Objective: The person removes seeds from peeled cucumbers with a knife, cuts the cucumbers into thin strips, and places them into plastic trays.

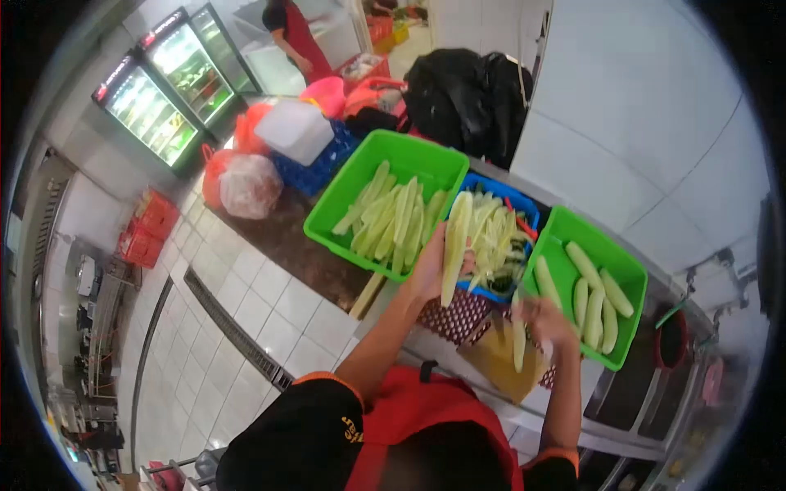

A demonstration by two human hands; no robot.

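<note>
Upright in my left hand (427, 263) is a halved, peeled cucumber (458, 245), its seedy cut side showing. Motion smears my right hand (547, 321), so its fingers do not show clearly. Along its left side lies a long pale cucumber piece (519, 342) over a brownish cutting board (491, 365); whether the hand holds it I cannot tell. Between my hands and the wall stands a blue basket (465, 182) with pale scraps (494, 245) and a red-handled tool (524, 222). The left green tub (327, 214) contains several cucumber halves; the right green tub (629, 286) has several whole peeled cucumbers.
A black plastic bag (467, 102) sits behind the tubs. Farther left are orange bags and a white container (295, 131). Another person in a red apron (307, 45) stands near the lit fridges (151, 110). The tiled wall (647, 123) borders the counter.
</note>
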